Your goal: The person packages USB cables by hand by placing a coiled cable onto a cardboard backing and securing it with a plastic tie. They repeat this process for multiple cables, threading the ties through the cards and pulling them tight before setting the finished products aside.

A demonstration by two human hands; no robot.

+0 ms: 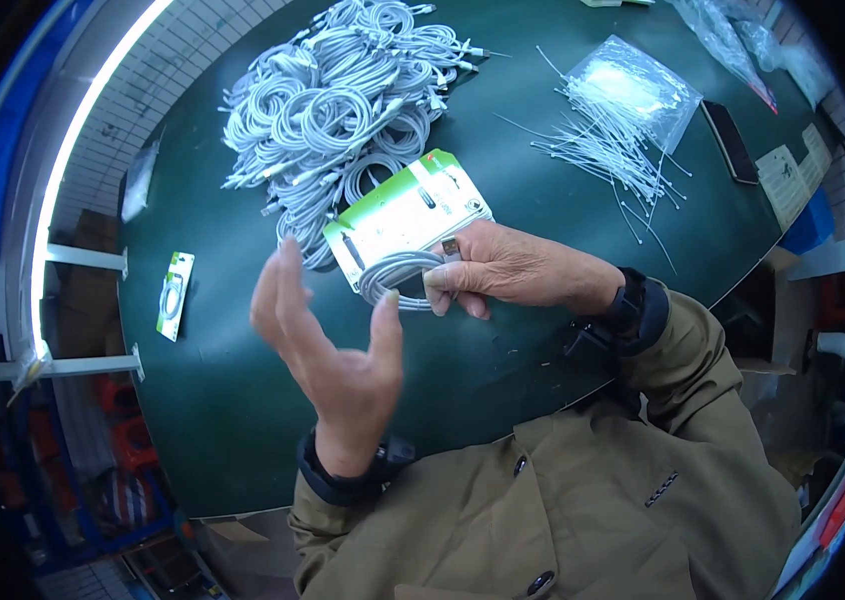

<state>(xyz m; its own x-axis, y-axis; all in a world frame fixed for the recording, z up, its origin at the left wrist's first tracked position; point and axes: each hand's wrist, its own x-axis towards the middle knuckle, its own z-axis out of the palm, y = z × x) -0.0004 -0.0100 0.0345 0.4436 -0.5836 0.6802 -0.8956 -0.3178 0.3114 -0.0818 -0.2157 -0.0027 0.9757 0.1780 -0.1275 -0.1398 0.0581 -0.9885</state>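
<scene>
Between the thumb and fingers of my right hand (493, 268) is a coiled light-grey USB cable (390, 275), its metal plug standing up beside my fingertips. My left hand (333, 345) is raised just left of the coil, slightly blurred, thumb and fingers spread and nothing in them. Behind the coil lies a stack of green-and-white backing cards (408, 205), partly covered by the cable and my right hand. A large heap of coiled grey cables (343, 100) sits beyond the cards.
Loose white cable ties (613, 150) spill from a clear plastic bag (643, 85) at the far right. Near them lie a dark phone (730, 142) and a printed paper sheet (788, 185). A card with a cable coil (174, 297) rests at the left of the green table (243, 420).
</scene>
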